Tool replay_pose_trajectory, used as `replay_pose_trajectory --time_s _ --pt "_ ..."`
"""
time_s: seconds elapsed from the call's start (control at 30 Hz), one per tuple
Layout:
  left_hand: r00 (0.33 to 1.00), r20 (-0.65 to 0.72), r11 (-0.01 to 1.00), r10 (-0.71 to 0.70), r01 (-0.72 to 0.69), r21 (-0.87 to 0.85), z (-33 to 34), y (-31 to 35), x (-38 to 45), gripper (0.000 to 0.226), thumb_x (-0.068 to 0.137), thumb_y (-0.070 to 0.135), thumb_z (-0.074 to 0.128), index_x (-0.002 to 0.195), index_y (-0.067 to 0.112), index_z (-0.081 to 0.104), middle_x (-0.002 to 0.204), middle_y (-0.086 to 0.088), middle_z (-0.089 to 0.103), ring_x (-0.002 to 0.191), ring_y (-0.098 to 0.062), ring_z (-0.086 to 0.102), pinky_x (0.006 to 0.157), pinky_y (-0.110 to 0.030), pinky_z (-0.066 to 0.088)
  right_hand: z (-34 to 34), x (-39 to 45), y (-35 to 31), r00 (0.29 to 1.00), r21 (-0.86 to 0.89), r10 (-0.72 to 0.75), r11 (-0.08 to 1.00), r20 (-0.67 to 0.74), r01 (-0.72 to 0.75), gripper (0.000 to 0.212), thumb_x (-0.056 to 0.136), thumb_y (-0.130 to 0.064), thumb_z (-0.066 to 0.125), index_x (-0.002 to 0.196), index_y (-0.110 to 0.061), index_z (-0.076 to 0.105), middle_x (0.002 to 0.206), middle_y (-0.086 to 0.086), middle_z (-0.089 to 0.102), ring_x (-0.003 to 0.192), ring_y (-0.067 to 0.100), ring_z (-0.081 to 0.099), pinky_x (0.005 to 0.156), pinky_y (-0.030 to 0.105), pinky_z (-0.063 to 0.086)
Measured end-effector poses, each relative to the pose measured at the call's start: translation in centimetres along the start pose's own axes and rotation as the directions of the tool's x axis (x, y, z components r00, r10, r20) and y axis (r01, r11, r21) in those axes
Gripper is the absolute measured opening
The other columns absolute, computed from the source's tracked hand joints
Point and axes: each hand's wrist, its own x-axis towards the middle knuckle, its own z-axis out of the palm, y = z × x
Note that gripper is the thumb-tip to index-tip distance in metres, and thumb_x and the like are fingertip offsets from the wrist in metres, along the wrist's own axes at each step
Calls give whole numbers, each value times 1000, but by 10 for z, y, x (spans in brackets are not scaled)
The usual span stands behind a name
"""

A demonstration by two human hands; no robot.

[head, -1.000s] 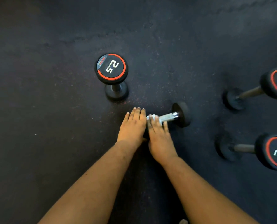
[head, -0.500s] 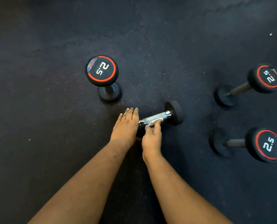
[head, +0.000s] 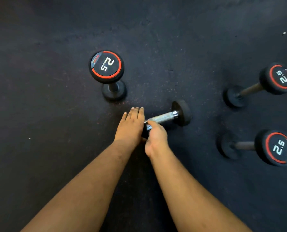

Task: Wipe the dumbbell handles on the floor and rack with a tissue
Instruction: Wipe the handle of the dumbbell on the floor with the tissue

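The right hand (head: pixel 156 136) has slid back along the dumbbell (head: pixel 166 117) lying on the floor (head: pixel 39 131), fingers curled round its handle with a tissue (head: pixel 148 127); the left hand (head: pixel 131 124) rests flat on the near weight

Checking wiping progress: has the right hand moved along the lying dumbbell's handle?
Yes. The right hand slid back along the knurled silver handle, away from the black far weight head, towards the left hand.

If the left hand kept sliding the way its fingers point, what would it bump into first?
Probably the upright black dumbbell with the red-ringed 2.5 end. The flat left hand points up and slightly left across the dark rubber floor, with bare floor between; it could pass just right of the dumbbell.
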Motion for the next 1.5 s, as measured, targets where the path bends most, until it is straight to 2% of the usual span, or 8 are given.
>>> replay_pose_trajectory --time_s 0.2,0.43,0.63,0.87,1.07,1.23,1.37,1.5 --pt "1000 22 999 4 -5 48 1 2 -1 133 67 47 89 160 7 2 167 -12 14 156 -26 8 127 -44 10 -23 34 -57 990 457 -106 879 -96 139 11 95 -5 57 106 -6 60 111 12 65 117 29 62 108 47 45" --pt "1000 -11 996 -2 3 91 13 6 -10 128 72 47 86 159 6 2 166 -13 12 156 -27 6 127 -44 10 -24 49 -59 999 478 -53 877 -2 48 16 96 -8 52 83 -6 62 79 7 62 73 19 60 92 33 48" --pt "1000 -28 995 -8 10 100 16 6 -9 127 70 45 87 159 6 6 165 -14 16 156 -28 9 127 -45 11 -28 40 -32 992 522 -120 845 -24 115 21 97 -14 56 114 -7 65 109 8 69 105 21 65 105 35 45" --pt "1000 -5 996 -13 14 88 11 6 -7 128 70 47 87 159 6 4 166 -13 14 156 -27 7 127 -43 9 -30 61 -51 994 445 -81 895 73 40 14 99 -20 54 96 -11 65 98 8 66 92 24 63 107 40 46" --pt "999 -27 997 -18 20 70 10 6 -7 121 74 43 84 159 7 5 166 -13 16 156 -27 8 127 -43 10 -25 37 -3 992 364 -126 925 30 107 37 99 -18 54 135 -11 58 125 8 68 114 21 63 101 36 44" --pt "999 -29 999 -16 17 52 11 6 -6 124 72 43 85 159 7 6 165 -13 17 156 -26 9 127 -43 10 -20 52 -20 993 262 -34 965 112 4 39 99 -28 56 132 -8 62 127 16 67 104 25 66 85 33 52" --pt "999 -34 999 -6 8 50 12 5 -7 123 72 41 85 159 7 5 165 -13 17 156 -27 9 127 -43 11 -28 38 2 990 229 -57 973 131 25 24 103 -22 51 112 -9 69 101 9 76 93 21 71 91 34 52" --pt "1000 -28 999 -6 7 48 12 5 -8 125 72 40 86 159 6 3 166 -14 14 156 -27 7 127 -44 10 -32 45 -20 987 432 -162 891 22 137 17 102 -15 53 113 -9 65 107 6 72 98 18 68 109 39 44"
